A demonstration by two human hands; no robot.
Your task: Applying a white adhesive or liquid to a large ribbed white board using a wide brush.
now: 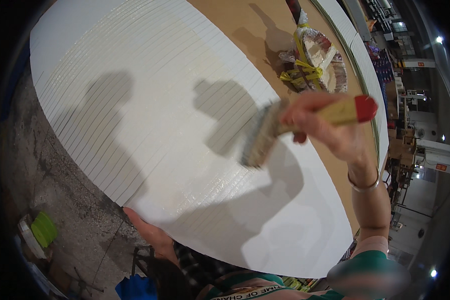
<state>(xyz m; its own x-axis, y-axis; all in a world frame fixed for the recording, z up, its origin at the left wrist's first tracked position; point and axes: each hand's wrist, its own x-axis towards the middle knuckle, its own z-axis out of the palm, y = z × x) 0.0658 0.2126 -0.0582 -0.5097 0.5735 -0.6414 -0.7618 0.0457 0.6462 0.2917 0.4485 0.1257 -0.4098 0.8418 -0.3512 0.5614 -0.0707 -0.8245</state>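
Observation:
My right hand (325, 125) is closed round the pale wooden handle of a wide flat brush (262, 140). The handle has a red end, and hand and brush are slightly blurred. Its bristles are over a broad spread of white sheets (160, 120), fanned out so that their edges make many narrow strips. Parts of the sheets look wet and shiny. At the sheets' near left edge, my left hand (152, 235) holds the rim, with a finger stretched along it. Some of its fingers are hidden.
Beyond the sheets, a round container (325, 60) bound with yellow tape holds a pale paste, on a brown board (265, 45). More white layered sheets (347, 37) lie at the far right. A green round object (44, 229) is down on the left by the grey floor (80, 210).

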